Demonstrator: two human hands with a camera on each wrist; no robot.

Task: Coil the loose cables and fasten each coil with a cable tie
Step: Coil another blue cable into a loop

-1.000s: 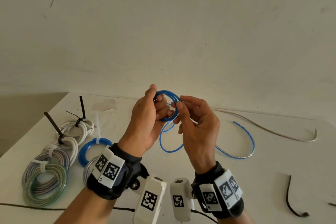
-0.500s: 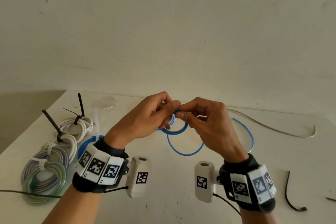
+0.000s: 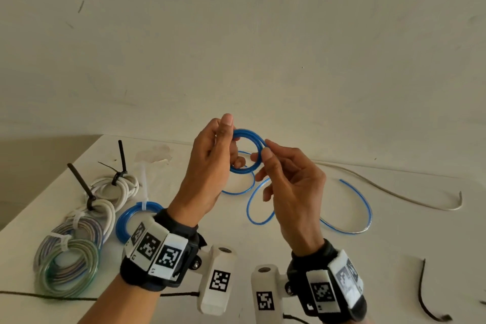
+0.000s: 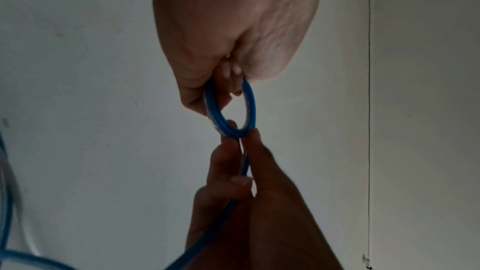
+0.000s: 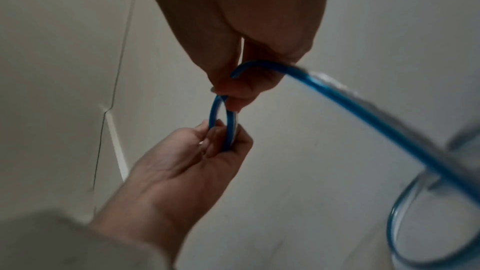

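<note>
Right now both hands are up off the white table (image 3: 263,265), working one blue cable (image 3: 349,208). Left hand (image 3: 207,163) has thumb and fingers curled round the 9 o'clock side of the small blue coil (image 3: 247,150), a few turns stacked, ring face toward the head camera. Right hand (image 3: 292,187) pinches thumb against forefinger at the coil's 3 o'clock edge, on the strand where it leaves the ring; other fingers loosely curled. Left wrist view agrees: coil (image 4: 231,110) gripped on one side, pinched on the opposite side, cable running back through the right hand.

Key relation: the loose tail drops from the right-hand pinch toward 5 o'clock, makes one slack loop below the hands, then sweeps out in a wide arc on the table to 4 o'clock and ends there. So all the remaining length lies on the right hand's side, well clear of the left hand. My read: the next wrap wants the right hand to draw slack from 4–5 o'clock and lay it round the ring while the left just holds. Coil unfastened, no tie on it.

Finished tied coils sit at 8–9 o'clock: blue coil with white tie (image 3: 136,216), white cable coils with black ties (image 3: 115,187), greenish coil (image 3: 71,268). Loose grey cable (image 3: 394,192) at 2–3 o'clock, untouched.
</note>
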